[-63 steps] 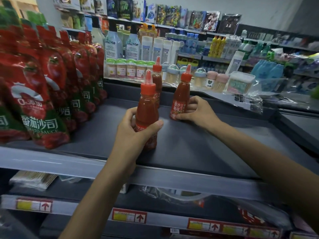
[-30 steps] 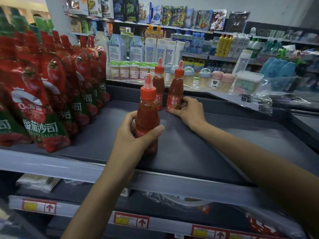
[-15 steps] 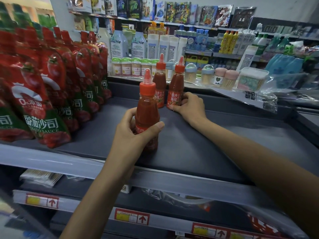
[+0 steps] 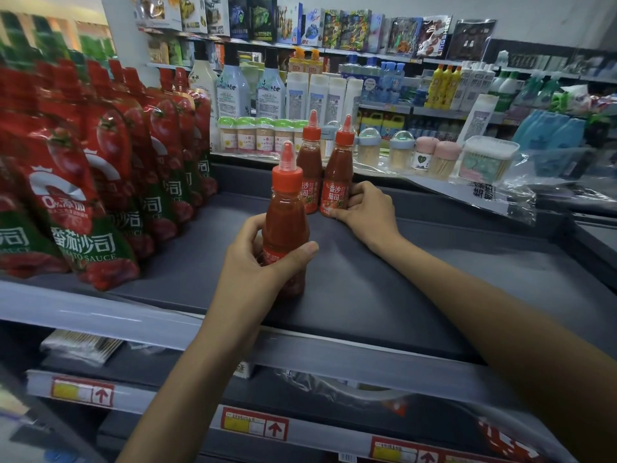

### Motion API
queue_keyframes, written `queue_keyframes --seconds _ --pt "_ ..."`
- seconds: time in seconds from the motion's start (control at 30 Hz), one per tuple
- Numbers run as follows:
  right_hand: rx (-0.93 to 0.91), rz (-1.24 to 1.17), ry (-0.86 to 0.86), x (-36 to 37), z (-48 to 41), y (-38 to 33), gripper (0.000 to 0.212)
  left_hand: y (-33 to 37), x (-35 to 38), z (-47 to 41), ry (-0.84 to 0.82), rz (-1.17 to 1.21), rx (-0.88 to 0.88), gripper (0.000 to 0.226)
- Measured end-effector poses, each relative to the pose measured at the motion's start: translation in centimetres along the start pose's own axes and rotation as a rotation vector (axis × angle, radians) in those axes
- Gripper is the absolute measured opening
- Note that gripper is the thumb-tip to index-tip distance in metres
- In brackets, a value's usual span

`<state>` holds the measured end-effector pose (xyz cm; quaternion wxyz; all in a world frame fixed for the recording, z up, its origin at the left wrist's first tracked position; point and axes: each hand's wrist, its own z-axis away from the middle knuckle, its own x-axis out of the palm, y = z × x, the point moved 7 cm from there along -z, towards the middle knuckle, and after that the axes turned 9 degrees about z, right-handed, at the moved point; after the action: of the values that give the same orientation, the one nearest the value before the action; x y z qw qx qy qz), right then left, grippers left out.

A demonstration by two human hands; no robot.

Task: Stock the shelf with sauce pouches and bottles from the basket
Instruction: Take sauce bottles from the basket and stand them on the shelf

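Sauce bottle (image 4: 284, 222) with a red pointed cap, upright near the front edge of the grey shelf (image 4: 417, 279). Full of red sauce. Held low down by the left hand (image 4: 257, 265): thumb curled across the front, fingers wrapped round the back. Bottom of it maybe resting on the shelf, hard to tell behind the hand.

Second bottle (image 4: 338, 175) of the same kind, upright far back on the same shelf. Gripped low down by the right hand (image 4: 367, 212): fingers curled round its right side, thumb tip down at its foot. Third bottle (image 4: 310, 162) just beside it on the left, also upright. Both of these farther back than the one in the left hand, apart from it.

Sauce pouches (image 4: 83, 195) in rows on the left part of the shelf. Red, with tomato pictures, green bottoms and spouts on top, leaning a little.

Behind the shelf, a row of small jars with green lids (image 4: 253, 135), two jars with pink lids (image 4: 434, 158) and a clear plastic box (image 4: 487, 158). Tall white bottles (image 4: 317, 95) higher up behind those.

Down below, red and yellow price tags (image 4: 253, 427) on the rail of a lower shelf. A clear pack (image 4: 83, 344) lying on the lower shelf at the left.
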<state>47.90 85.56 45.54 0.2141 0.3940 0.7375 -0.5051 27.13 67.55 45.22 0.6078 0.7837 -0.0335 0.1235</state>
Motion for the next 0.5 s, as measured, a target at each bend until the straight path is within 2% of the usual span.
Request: queue_keyframes --seconds 0.5 --pt "0.009 0.0 0.009 -0.31 0.24 -0.29 0.052 -0.22 -0.27 -0.06 0.022 0.008 -0.012 0.04"
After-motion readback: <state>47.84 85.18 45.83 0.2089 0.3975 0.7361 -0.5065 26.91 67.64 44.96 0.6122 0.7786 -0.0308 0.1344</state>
